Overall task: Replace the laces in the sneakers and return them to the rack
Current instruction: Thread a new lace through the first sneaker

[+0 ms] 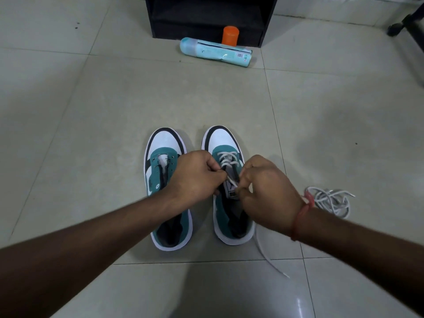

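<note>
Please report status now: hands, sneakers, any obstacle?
Both hands, left and right, pinching white lace on right sneaker. Left sneaker unlaced. Nothing blocking.

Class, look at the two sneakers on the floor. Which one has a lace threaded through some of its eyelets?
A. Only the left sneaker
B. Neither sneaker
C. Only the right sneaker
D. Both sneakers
C: the right sneaker shows white lace crossings near its toe, while the left sneaker has bare eyelets.
</note>
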